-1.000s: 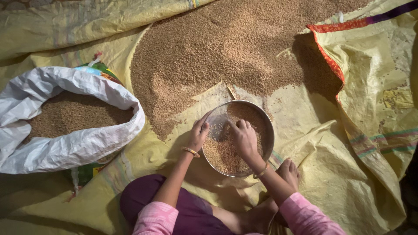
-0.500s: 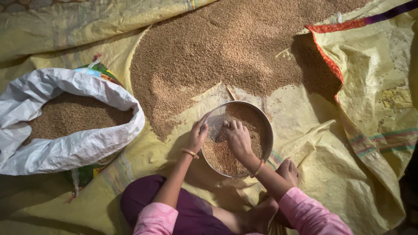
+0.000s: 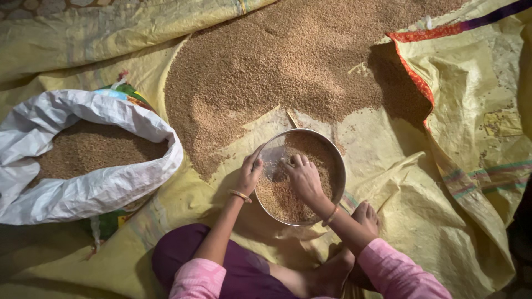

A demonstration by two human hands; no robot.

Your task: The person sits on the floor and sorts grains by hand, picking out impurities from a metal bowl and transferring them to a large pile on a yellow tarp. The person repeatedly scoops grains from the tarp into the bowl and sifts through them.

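Your left hand (image 3: 249, 173) clasps the near-left rim of the round metal pan (image 3: 338, 166), fingers curled over the edge and thumb outside, so that grip is clenched on the pan. Your right hand (image 3: 303, 177) lies inside the pan, palm down and fingers spread loosely on the grain (image 3: 280, 196) that covers its floor; this grip is released, pressing on the kernels and closing on nothing. A bare patch of shiny metal shows just left of your right fingers (image 3: 293, 161).

The pan sits on the yellow woven sheet (image 3: 388, 149), right in front of your crossed legs, with your bare foot (image 3: 366, 217) just beside its near-right edge. Beyond the pan, touching its far rim, spreads the large heap of brown grain (image 3: 288, 61). Well to the left of the pan stands a white sack (image 3: 94, 191), its mouth rolled open and partly filled with the same grain. To the right of the pan, the sheet's folded edge carries a red and orange border (image 3: 413, 72).
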